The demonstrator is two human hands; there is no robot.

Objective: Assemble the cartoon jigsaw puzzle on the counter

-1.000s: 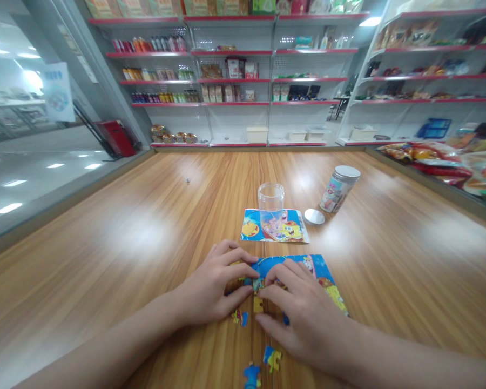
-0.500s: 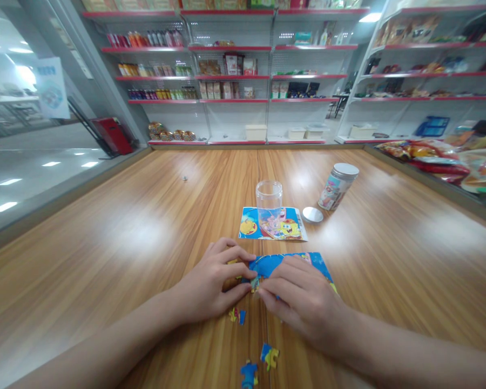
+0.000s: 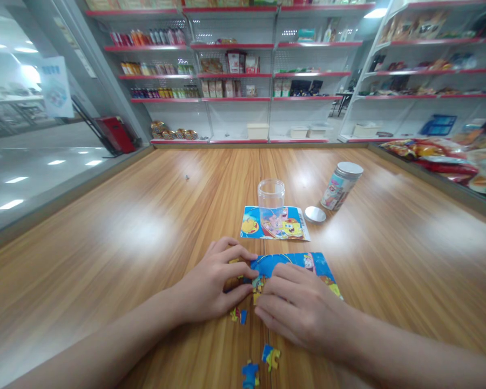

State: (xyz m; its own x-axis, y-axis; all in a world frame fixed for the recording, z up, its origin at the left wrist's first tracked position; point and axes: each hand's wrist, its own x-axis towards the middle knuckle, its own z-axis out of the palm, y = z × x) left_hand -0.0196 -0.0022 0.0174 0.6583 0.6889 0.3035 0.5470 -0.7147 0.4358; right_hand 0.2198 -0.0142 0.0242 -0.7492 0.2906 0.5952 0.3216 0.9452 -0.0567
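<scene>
On my feed the left hand (image 3: 213, 281) has its fingers spread, the index and middle tips touching the left edge of the puzzle (image 3: 294, 259) and the thumb set apart, toward its near left corner. The right hand (image 3: 303, 302) is curled, its fingers drawn together over the puzzle's near side; the palm hides what lies beneath, so I cannot tell whether it pinches anything. A yellow piece (image 3: 257, 297) shows at its fingertips, by the puzzle's near left part.

What worries me most is the joint there: should the right hand push down with tabs misaligned, I judge the piece could ride up or bend. If the left fingertips pressed too lightly, a sideways shove could slide the puzzle or split its seams. The right wrist could also drag the near side, since it hangs so low over it.

As for position, the puzzle lies flat on the desk (image 3: 105, 259), between the two hands and partly under the right one, its far strip uncovered. Small pieces (image 3: 238, 315) sit near the left thumb, left of the puzzle's near side; a blue-and-yellow piece (image 3: 271, 357) and a mostly blue piece (image 3: 250, 374) lie farther to its near side. Beyond the puzzle I see a picture card (image 3: 251, 223) and a clear jar (image 3: 271, 193); beyond and to its right, a silvery lid (image 3: 315, 215) and a labelled canister (image 3: 340, 188).
</scene>
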